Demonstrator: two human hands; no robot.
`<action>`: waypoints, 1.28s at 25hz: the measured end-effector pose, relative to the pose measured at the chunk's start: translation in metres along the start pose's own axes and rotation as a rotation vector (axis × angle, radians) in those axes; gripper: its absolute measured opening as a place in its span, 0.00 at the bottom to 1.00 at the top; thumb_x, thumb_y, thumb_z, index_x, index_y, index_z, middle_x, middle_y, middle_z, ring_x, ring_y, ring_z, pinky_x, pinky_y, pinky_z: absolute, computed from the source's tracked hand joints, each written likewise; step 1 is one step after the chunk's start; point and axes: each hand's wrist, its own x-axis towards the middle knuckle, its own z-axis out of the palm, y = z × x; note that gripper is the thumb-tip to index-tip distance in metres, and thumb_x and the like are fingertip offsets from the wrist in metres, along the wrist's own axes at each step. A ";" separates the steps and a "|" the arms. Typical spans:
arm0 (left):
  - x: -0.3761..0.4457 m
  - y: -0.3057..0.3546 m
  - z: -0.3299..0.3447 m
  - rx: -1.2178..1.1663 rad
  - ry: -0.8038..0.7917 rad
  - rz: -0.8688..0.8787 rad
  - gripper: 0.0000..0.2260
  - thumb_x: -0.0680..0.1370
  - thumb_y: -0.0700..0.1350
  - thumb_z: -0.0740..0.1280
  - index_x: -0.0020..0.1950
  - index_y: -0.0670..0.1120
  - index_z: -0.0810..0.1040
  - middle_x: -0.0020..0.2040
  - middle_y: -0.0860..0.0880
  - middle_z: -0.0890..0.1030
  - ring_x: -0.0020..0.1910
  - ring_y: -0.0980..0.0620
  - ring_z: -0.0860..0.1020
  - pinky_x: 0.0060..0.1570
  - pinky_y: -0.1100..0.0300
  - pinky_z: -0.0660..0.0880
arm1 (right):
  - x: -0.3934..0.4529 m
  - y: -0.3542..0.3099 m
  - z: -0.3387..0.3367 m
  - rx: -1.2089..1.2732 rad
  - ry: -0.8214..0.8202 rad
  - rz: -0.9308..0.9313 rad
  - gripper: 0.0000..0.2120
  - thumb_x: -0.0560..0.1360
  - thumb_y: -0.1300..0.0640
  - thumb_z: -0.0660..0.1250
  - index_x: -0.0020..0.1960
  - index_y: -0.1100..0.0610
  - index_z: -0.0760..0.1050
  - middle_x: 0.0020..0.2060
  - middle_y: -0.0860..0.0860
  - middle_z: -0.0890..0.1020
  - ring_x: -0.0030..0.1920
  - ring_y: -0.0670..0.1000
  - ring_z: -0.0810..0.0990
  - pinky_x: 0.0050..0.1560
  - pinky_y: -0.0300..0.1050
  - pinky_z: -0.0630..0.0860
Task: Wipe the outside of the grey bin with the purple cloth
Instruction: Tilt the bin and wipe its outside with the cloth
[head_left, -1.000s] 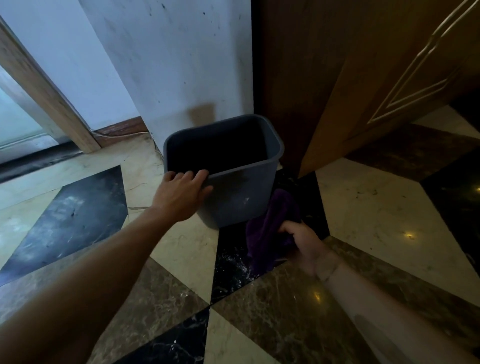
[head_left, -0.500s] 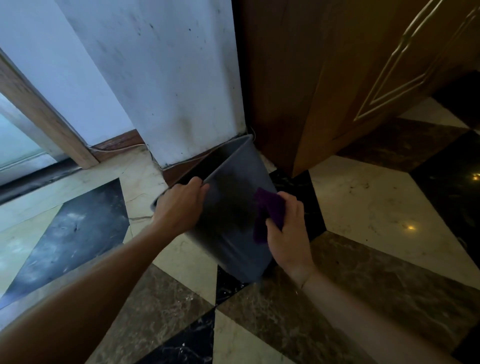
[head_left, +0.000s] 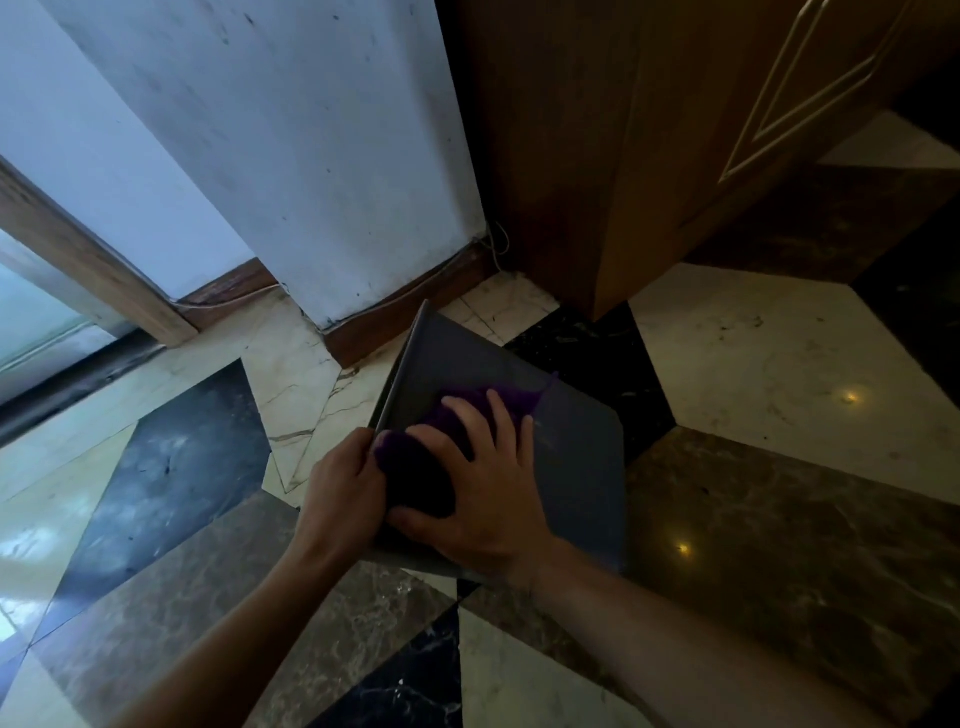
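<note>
bin (head_left: 574, 460) mouth hidden, cloth (head_left: 511, 404) partly covered

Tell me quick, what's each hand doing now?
Left hand: grips the edge of the grey bin.
Right hand: holds the purple cloth against the bin.
</note>
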 end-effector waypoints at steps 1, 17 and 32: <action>-0.001 0.001 -0.001 -0.027 -0.011 -0.002 0.11 0.82 0.46 0.56 0.44 0.53 0.75 0.42 0.50 0.80 0.43 0.50 0.80 0.42 0.50 0.78 | 0.002 -0.001 0.001 0.012 0.021 0.023 0.31 0.70 0.25 0.56 0.68 0.38 0.64 0.73 0.49 0.63 0.77 0.65 0.53 0.71 0.73 0.46; -0.003 -0.004 -0.001 -0.069 -0.028 -0.091 0.14 0.81 0.54 0.55 0.44 0.49 0.76 0.39 0.42 0.80 0.37 0.41 0.79 0.39 0.43 0.77 | -0.025 0.016 0.007 -0.012 -0.018 0.049 0.17 0.76 0.37 0.56 0.63 0.40 0.67 0.67 0.49 0.68 0.68 0.62 0.64 0.65 0.70 0.64; -0.016 0.002 0.010 -0.075 -0.053 0.083 0.14 0.80 0.56 0.55 0.41 0.51 0.73 0.32 0.50 0.77 0.28 0.54 0.75 0.25 0.61 0.72 | -0.022 0.002 0.002 0.019 0.107 0.171 0.19 0.74 0.41 0.58 0.64 0.44 0.67 0.67 0.53 0.69 0.66 0.64 0.67 0.62 0.65 0.64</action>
